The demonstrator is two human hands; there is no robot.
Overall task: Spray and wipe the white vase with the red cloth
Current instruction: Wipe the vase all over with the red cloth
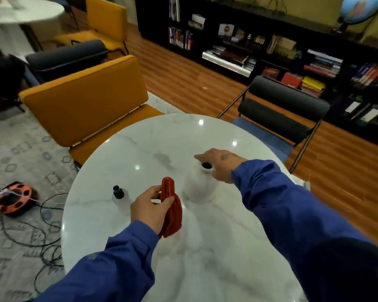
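Your left hand [150,205] pinches the red cloth [172,212]. Your right hand [220,166] grips the white vase [198,188] by its neck, mid counter [227,269]. The spray bottle [120,198] stands at 9 o'clock of the cloth. Risk: a hard sideways wipe could tip the vase, since you only hold it at the top.

Round white marble worktop [153,147], bright glints on its surface. Beyond its far left edge stands a yellow padded chair [83,101]; behind that, a dark padded chair [66,54] and a second yellow chair [106,16]. Far right: a black-framed chair [282,105] with a blue seat. Left, on a pale patterned rug [20,149]: an orange cable reel [14,198] and loose black cables [46,243]. Background: wood floor [183,79], a dark bookshelf [153,22] holding stacked books [323,65], and a globe [358,9] on top.
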